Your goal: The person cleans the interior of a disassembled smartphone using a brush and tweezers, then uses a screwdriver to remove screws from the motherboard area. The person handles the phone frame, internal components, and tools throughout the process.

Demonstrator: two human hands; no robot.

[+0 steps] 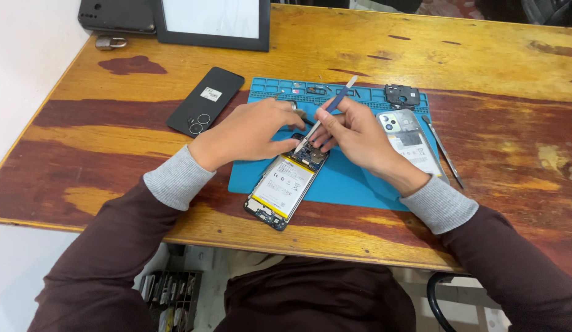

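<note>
opened phone [285, 187] on blue mat [347, 178], near desk [421, 55] edge; back cover [411, 141] already off at right. left hand [252, 132] pinching phone's far end. right hand [353, 132] gripping blue tool [326, 114], tip at board. battery not removed.

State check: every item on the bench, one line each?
Opened phone: back off, battery exposed, lying partly on blue mat.
Blue-handled tool: in right hand, tip at the phone's top end.
Left hand: pressing on the phone's top.
Black phone: face down, off the mat.
Clear back cover: detached, lying on the mat.
Tweezers: lying unused.
</note>
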